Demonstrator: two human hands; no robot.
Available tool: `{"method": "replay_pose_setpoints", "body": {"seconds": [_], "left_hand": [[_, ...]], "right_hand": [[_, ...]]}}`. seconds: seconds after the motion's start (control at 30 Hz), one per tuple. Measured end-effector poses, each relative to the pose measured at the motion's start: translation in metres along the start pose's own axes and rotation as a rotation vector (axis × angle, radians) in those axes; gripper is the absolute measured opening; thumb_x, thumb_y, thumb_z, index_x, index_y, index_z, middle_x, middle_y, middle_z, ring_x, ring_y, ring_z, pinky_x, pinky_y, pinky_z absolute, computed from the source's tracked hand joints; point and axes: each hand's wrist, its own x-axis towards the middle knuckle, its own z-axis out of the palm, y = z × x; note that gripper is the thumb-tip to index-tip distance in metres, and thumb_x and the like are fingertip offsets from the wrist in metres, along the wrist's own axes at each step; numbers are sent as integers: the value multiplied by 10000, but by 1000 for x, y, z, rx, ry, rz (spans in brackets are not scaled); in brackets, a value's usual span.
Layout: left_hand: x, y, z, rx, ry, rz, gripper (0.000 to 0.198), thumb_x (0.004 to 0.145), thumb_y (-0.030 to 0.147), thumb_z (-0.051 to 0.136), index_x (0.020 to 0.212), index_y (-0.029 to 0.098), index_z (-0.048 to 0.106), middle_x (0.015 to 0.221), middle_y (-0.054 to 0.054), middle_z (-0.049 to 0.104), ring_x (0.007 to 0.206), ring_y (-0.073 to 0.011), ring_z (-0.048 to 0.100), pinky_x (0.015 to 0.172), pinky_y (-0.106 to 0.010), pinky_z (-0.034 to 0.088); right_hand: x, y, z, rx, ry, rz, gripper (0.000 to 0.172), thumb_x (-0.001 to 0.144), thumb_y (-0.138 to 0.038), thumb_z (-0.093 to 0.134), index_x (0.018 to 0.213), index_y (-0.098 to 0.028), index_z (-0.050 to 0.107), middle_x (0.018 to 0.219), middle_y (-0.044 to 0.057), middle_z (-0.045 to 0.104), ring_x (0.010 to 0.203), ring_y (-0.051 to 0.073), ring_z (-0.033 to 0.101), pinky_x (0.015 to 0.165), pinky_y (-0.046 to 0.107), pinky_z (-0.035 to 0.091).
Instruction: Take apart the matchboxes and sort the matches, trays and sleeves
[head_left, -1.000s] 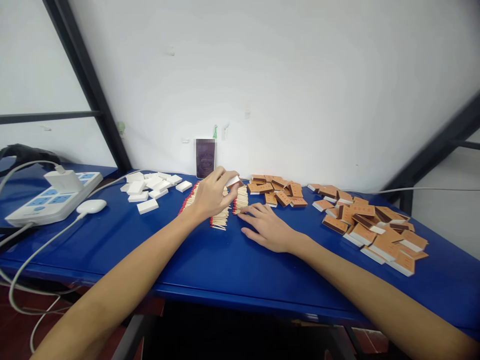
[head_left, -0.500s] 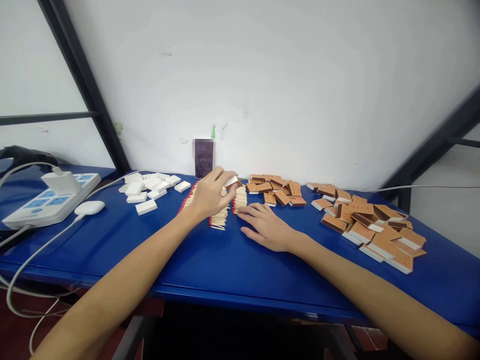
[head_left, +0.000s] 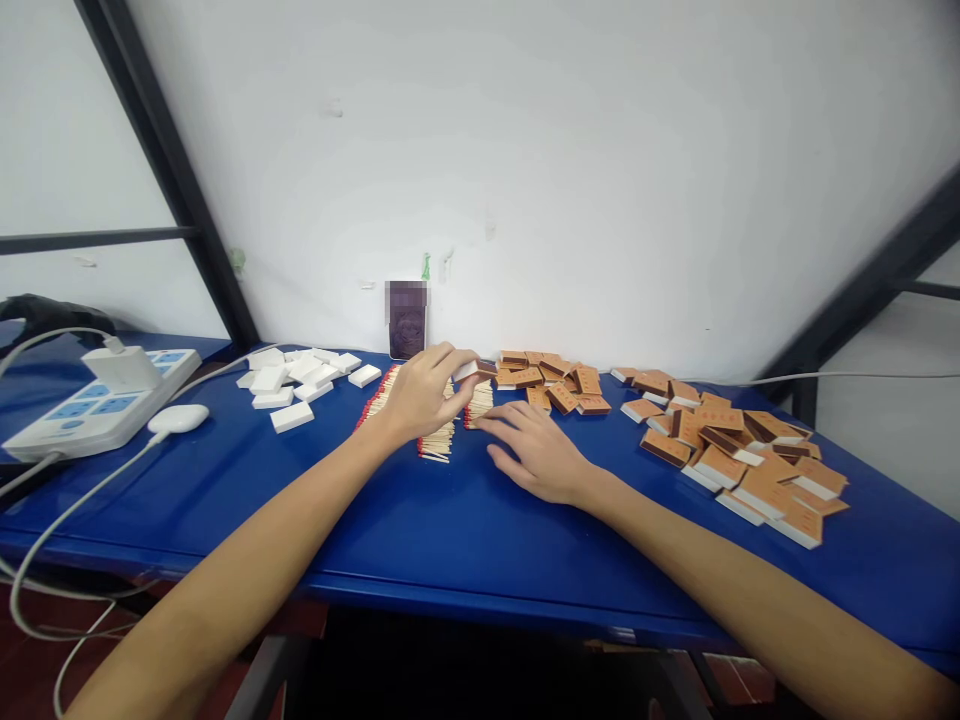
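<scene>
My left hand [head_left: 426, 396] is closed on a matchbox [head_left: 478, 370], pinched between thumb and fingers above the rows of matches. The box shows a white end and a dark striking side. Red-tipped matches [head_left: 436, 442] lie stacked in rows, partly hidden under my left hand. Another row of matches [head_left: 478, 404] lies just right of it, below the held box. Low over the blue table, my right hand [head_left: 536, 455] has its fingers spread, fingertips at the near end of that right row. Whether they touch the matches I cannot tell.
White inner trays [head_left: 292, 416] lie piled on the left. Brown matchboxes [head_left: 562, 398] are heaped behind my right hand, with a larger heap of matchboxes [head_left: 765, 490] farther right. A phone [head_left: 407, 335] leans against the wall. A power strip [head_left: 112, 400] with cables sits far left.
The matchbox in my left hand has tipped and shifted slightly right, showing more of its dark side. My right hand has barely moved.
</scene>
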Motion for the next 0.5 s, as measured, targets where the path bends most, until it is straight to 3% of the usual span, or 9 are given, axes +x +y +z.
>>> {"method": "replay_pose_setpoints", "body": {"seconds": [0.1, 0.2, 0.3, 0.5], "left_hand": [[0, 2, 2, -5, -67, 34, 157, 934, 242, 529, 1046, 171, 611, 873, -47, 669, 801, -185, 605, 765, -323, 444], [-2, 6, 5, 9, -105, 44, 158, 933, 266, 538, 1034, 182, 625, 907, -54, 695, 828, -192, 624, 769, -329, 434], [-4, 10, 9, -3, -105, 78, 179, 946, 285, 537, 1055, 179, 632, 909, -58, 698, 842, -196, 630, 760, -324, 433], [-5, 15, 11, -58, -98, 108, 185, 953, 277, 562, 1084, 171, 636, 947, -67, 700, 859, -185, 639, 774, -312, 446]], "right_hand": [[4, 8, -2, 354, 234, 322, 333, 956, -410, 463, 1144, -202, 644, 1029, 100, 720, 950, 269, 657, 885, 453, 483], [8, 16, -4, 929, 295, 595, 344, 921, -535, 495, 1050, -237, 609, 908, 50, 732, 771, 230, 711, 759, 398, 525], [9, 16, -5, 1312, 291, 641, 304, 847, -525, 644, 948, -244, 590, 945, 36, 732, 818, 224, 737, 813, 398, 542], [10, 12, -4, 1495, 370, 616, 255, 698, -349, 829, 842, -232, 655, 939, -1, 745, 930, 190, 717, 974, 399, 503]]}}
